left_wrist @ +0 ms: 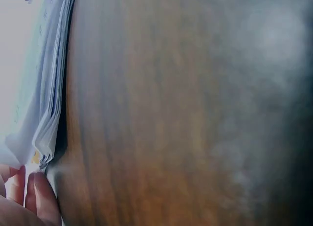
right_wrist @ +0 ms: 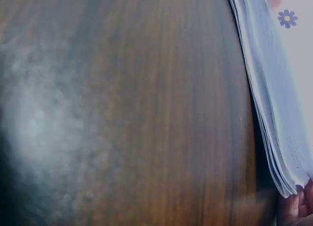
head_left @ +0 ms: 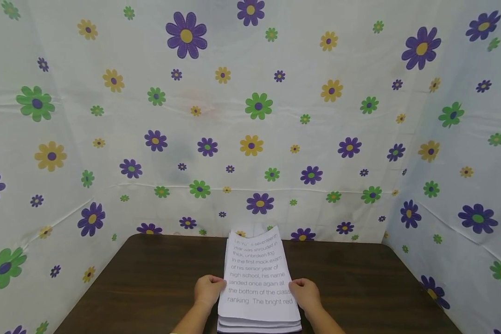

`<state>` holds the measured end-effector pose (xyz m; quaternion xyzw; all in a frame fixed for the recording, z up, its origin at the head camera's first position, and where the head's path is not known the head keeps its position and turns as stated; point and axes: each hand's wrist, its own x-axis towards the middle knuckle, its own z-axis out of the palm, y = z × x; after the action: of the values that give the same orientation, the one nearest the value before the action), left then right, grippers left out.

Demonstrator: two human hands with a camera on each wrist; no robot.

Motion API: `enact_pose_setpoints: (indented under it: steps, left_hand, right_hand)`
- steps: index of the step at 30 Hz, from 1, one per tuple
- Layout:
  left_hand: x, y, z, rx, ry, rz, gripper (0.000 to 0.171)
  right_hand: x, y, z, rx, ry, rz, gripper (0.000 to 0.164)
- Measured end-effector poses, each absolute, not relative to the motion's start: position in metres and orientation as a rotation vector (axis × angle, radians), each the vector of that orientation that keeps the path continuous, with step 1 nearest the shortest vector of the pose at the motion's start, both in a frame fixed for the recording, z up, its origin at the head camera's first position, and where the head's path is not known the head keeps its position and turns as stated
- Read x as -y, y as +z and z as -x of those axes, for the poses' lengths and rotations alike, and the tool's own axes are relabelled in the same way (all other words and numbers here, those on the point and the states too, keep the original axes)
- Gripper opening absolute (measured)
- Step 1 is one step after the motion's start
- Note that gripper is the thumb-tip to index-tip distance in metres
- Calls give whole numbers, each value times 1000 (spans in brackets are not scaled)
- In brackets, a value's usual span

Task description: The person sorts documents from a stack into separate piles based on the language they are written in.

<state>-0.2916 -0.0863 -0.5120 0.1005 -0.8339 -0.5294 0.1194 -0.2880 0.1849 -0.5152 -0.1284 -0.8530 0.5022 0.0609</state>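
A stack of white paper sheets (head_left: 256, 278) printed with large grey lines of text lies near the front middle of the table. My left hand (head_left: 208, 290) pinches its left edge between thumb and curled fingers, as the left wrist view also shows with the fingers (left_wrist: 46, 199) at the paper. On the opposite side my right hand (head_left: 305, 293) pinches the right edge, and in the right wrist view its fingers (right_wrist: 292, 209) touch the lower sheets. The top sheet bows a little, its far corners raised. How many sheets each hand grips is hidden.
The dark wood-grain table (head_left: 150, 278) extends to both sides of the paper. A white cloth (head_left: 217, 125) printed with purple, green and yellow flowers hangs behind the table and along its left and right sides.
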Motion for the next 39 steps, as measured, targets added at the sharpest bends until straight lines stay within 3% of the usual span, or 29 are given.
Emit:
enact_pose_setpoints:
  steps: [12, 22, 32, 39]
  left_hand:
    - [86, -507, 290, 2409, -1556, -327, 16]
    - [88, -508, 296, 2285, -1832, -220, 19]
    - [96, -500, 300, 2287, -2029, -110, 39]
    - [100, -485, 298, 2226, -2185, -60, 43]
  right_hand:
    - [-184, -510, 283, 2514, 1425, 410, 20]
    - [-185, -507, 288, 2428, 1622, 328, 24]
    - [-192, -494, 287, 2413, 1893, 116, 47]
    - [-194, -479, 285, 2378, 1929, 82, 52]
